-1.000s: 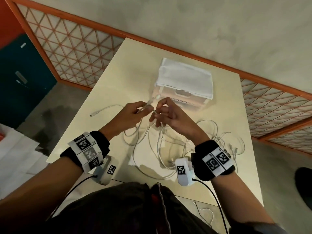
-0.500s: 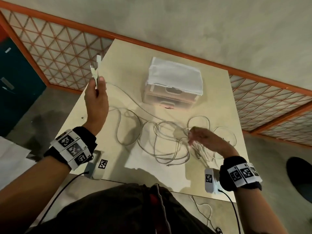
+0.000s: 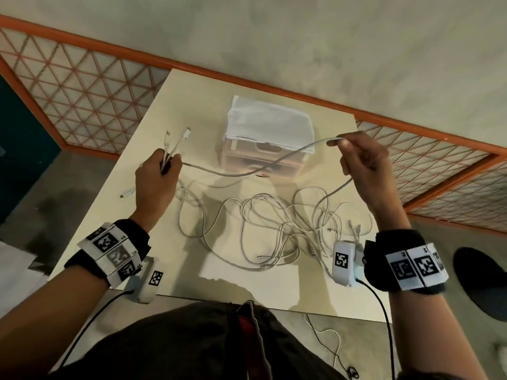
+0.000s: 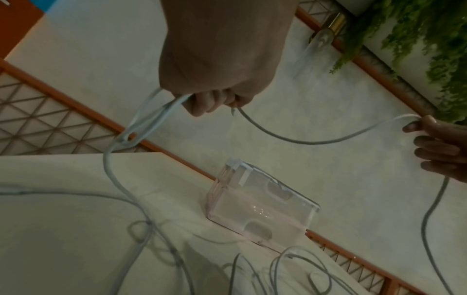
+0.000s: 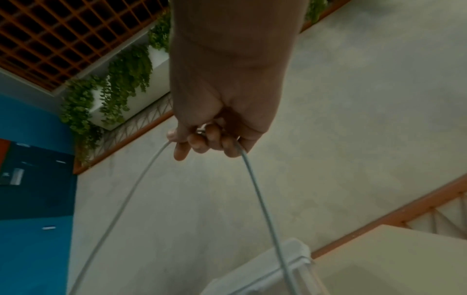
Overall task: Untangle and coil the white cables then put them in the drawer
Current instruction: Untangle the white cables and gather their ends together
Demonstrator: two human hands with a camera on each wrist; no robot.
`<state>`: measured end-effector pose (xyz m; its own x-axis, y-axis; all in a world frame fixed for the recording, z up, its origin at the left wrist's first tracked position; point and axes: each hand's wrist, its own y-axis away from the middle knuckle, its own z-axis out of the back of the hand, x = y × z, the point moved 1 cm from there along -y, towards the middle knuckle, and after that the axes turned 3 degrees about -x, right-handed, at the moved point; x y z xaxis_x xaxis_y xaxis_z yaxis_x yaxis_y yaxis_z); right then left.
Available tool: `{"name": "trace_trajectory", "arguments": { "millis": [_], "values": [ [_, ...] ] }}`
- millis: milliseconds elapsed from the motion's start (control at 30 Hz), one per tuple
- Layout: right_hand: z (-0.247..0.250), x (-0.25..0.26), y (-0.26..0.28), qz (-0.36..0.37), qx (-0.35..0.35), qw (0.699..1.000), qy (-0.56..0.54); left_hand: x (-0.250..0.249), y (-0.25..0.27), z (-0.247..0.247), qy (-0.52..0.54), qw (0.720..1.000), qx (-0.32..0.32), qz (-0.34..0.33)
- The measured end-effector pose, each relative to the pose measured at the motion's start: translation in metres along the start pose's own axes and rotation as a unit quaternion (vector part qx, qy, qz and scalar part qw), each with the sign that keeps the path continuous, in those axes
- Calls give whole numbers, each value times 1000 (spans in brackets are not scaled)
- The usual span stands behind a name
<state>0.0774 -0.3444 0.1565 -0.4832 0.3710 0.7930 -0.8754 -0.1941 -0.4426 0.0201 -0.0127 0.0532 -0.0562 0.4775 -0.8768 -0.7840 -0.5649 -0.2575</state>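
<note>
Right, both hands are up over the pale table (image 3: pixel 129 171). The left hand (image 3: pixel 157 179) is curled into a fist around a white cable (image 3: pixel 233 173), two plug ends (image 3: pixel 177 135) poking up out of the top of the grip. The same cable sags across to the right hand (image 3: pixel 362 163), which pinches it between thumb and forefinger, the strand then dropping down into the tangle of white cables (image 3: pixel 274 229) lying on the table between the wrists.

From the head view you get the whole spread: the tangle, a loose plug (image 3: pixel 126 193) near the left edge of the table, and the clear drawer unit (image 3: pixel 263 154) at the far side with a white cloth (image 3: pixel 270 119) over its top; its drawers look closed.

The left wrist view shows what that one hides: the underside of the left hand (image 4: pixel 222 59), with several strands bunched where they leave the curled fingers (image 4: pixel 202 103), and the drawer unit (image 4: pixel 260 207) seen low, two handle cut-outs on its front.

The right wrist view gives the right hand (image 5: pixel 227 111) from below, fingers (image 5: pixel 199 143) folded over the cable (image 5: pixel 257 195), one run leaving each side of the grip. Beyond it hanging green plants (image 5: pixel 121 83) show along the wall, out of the head view.
</note>
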Motion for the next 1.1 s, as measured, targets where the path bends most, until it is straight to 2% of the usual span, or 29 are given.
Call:
{"name": "trace_trajectory", "arguments": {
  "millis": [100,233,300,367,433,467,533,700,833,967,1100],
  "values": [
    [10,-12,16,-26,18,999,1,3,1,5,-32,999,5,15],
    [3,-42,45,-123,116,985,23,8,6,12,-87,994,58,28],
    [-6,-62,63,-183,185,964,58,8,8,15,-135,980,135,56],
    [-17,-81,78,-232,262,931,109,8,13,19,-187,944,256,95],
    [-28,-91,86,-238,325,902,153,11,22,24,-215,899,359,125],
    [-33,-92,86,-234,341,896,163,11,25,25,-221,886,386,132],
    [-48,-88,80,-219,348,896,168,12,30,31,-204,888,387,143],
    [-97,-75,53,-188,380,896,135,11,33,51,-70,916,337,207],
    [-157,-65,32,-156,432,879,127,23,32,76,32,919,273,282],
    [-217,-58,16,-110,472,862,150,38,36,95,-9,917,197,348],
    [-272,-61,7,-53,463,866,180,43,40,104,49,907,153,389]
  ]
}}
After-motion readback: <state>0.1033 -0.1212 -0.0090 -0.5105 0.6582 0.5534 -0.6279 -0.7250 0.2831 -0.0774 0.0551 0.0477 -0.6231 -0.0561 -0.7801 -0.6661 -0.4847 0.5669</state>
